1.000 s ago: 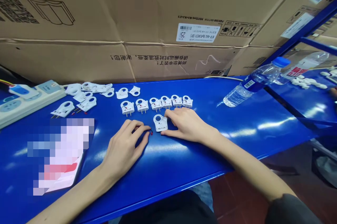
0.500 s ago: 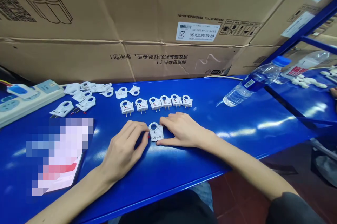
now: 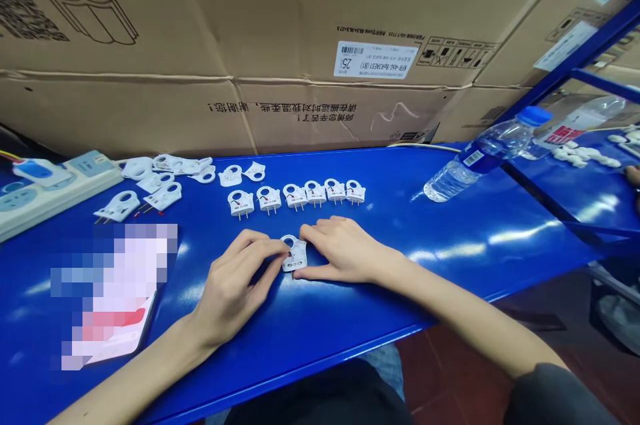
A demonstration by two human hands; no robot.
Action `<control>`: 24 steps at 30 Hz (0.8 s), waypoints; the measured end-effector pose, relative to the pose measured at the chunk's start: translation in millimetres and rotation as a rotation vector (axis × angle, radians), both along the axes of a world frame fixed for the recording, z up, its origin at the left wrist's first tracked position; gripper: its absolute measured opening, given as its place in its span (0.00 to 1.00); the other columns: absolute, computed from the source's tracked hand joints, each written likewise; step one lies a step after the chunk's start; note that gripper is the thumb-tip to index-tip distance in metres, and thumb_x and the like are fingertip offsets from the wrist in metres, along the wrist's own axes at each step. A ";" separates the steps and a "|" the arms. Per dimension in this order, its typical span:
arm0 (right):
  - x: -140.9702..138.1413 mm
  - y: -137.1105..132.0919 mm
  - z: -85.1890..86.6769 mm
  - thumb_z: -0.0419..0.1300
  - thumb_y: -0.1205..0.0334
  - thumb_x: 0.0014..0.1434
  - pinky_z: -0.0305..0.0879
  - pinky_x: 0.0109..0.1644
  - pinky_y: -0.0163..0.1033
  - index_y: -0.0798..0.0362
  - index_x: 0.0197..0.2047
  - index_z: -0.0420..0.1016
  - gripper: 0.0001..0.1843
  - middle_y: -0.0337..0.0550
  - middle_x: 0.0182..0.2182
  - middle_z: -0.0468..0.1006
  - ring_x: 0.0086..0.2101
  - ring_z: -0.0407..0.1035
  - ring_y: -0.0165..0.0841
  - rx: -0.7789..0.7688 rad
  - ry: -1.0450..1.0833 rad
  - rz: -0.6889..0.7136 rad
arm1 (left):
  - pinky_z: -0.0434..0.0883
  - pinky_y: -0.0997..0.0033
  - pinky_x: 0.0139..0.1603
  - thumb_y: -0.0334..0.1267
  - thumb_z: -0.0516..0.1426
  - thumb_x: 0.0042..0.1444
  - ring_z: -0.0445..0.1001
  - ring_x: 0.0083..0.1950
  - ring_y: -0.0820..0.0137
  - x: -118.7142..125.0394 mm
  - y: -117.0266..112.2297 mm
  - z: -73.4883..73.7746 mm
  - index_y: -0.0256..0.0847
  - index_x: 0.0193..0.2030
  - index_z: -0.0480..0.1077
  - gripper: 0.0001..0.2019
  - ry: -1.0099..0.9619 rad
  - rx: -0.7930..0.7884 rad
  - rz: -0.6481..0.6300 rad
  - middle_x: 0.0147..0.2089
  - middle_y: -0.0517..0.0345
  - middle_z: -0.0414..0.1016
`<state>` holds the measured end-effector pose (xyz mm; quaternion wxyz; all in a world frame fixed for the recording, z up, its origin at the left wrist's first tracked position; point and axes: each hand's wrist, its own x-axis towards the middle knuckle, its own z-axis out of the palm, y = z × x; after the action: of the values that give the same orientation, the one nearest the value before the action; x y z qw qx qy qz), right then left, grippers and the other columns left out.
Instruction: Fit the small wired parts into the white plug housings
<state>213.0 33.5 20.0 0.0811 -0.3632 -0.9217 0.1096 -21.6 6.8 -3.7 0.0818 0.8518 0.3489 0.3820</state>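
White plastic plug shell (image 3: pixel 295 255) lies on the blue table (image 3: pixel 450 245), pinched between the left hand (image 3: pixel 235 285) at 9 o'clock and the right hand (image 3: pixel 345 250) at 3 o'clock. Six assembled plugs (image 3: pixel 297 195) line up at 12 o'clock.

both hands (image 3: pixel 290 265) pinch a white plug shell (image 3: pixel 295 255), seemingly tilted, on the blue table (image 3: pixel 450 238).

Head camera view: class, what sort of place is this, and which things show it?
Probably a small assembly workbench in a warehouse or workshop: rows of white plug parts on a blue table, big shipping cartons behind, and both hands on one plug piece.
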 end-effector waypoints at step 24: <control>0.9 0.3 -1.6 0.54 0.31 0.68 0.57 0.40 0.41 0.54 0.48 0.70 0.31 0.43 0.33 0.77 0.33 0.70 0.37 -0.001 0.005 0.002 | 0.75 0.65 0.43 0.27 0.59 0.64 0.74 0.41 0.66 1.8 2.5 5.5 0.44 0.48 0.72 0.09 0.084 0.042 0.005 0.39 0.59 0.80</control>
<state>213.9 33.8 18.4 0.0829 -0.3620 -0.9218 0.1109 -19.7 9.3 1.9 0.0483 0.8679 0.3460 0.3532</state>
